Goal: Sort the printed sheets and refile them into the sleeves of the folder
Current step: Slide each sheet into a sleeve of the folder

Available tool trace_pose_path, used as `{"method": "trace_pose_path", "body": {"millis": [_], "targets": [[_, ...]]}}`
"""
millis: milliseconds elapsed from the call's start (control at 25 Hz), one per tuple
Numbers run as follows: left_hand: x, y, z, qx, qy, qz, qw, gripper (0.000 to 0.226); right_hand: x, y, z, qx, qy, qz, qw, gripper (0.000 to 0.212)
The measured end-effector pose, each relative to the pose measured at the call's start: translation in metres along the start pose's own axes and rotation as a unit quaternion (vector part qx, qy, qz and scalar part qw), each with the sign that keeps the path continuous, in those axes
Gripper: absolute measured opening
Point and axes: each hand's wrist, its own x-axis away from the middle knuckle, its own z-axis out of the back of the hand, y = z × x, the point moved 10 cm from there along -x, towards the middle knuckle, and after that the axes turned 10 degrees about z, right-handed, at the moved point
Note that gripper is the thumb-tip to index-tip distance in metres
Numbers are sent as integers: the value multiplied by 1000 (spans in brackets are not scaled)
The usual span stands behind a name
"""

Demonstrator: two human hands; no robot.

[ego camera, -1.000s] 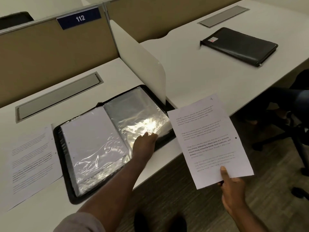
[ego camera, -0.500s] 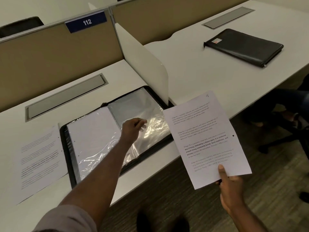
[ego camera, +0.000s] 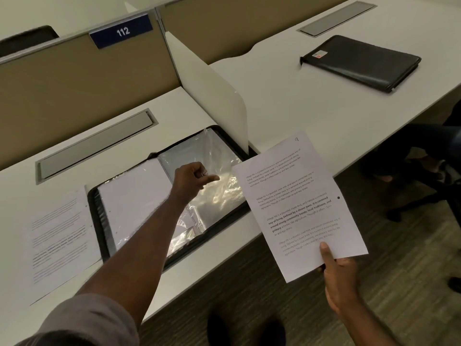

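Sheet (ego camera: 296, 203): light, limp; our right hand (ego camera: 339, 278) pinches its near edge, off the desk (ego camera: 287, 101). Sleeve (ego camera: 212, 171): thin, slippery film; left hand (ego camera: 192, 181) pinches it over the folder (ego camera: 99, 211). We'd open it at the far edge.

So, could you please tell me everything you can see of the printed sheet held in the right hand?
The printed sheet is white paper, tilted, with four blocks of small text, one partly bold, a handwritten 9 at its top corner and a dark dot near its right edge. The right hand pinches its bottom edge, thumb on top, holding it beyond the desk edge, right of the open folder.
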Motion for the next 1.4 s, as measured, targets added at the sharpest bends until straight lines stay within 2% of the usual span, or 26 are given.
{"method": "trace_pose_path", "body": {"millis": [40, 80, 160, 320, 440, 560, 640, 840, 960, 1040, 1120, 1240, 1400], "targets": [[-1, 0, 0, -10, 1, -8, 1000, 45, 1, -1, -1, 6, -2, 1, 1000, 69], [-1, 1, 0, -16, 0, -19, 1000, 47, 0, -1, -1, 10, -4, -1, 1000, 70], [-2, 2, -1, -23, -10, -36, 999, 40, -1, 3, -1, 10, -9, -2, 1000, 48], [-3, 5, -6, -19, -57, -46, 997, 9, 6, 4, -3, 11, -11, -1, 1000, 40], [-2, 4, -14, -4, -132, -33, 991, 38, 15, 1, -1, 14, 6, 3, 1000, 31], [0, 4, -20, -4, -184, -34, 982, 49, 29, -2, -3, 1, 31, 15, 999, 40], [0, 6, -20, 2, -182, -42, 982, 46, 38, -1, -4, 1, 45, 20, 999, 37], [-2, 18, -12, 1, -119, -102, 988, 29, 67, -4, -15, 5, 66, 47, 997, 35], [-3, 29, -22, -62, -132, -178, 973, 20, 82, -4, -16, 3, 87, 59, 994, 38], [-1, 37, -29, -121, -134, -250, 951, 10, 92, -5, -17, 2, 96, 68, 993, 37], [0, 40, -37, -170, -148, -295, 929, 19, 100, -5, -19, -10, 104, 74, 992, 37], [-2, 34, -49, -218, -179, -296, 912, 34, 108, -2, -18, -14, 112, 79, 990, 42], [-3, 30, -57, -231, -202, -286, 908, 45, 113, 0, -13, -15, 130, 94, 987, 49]]}}
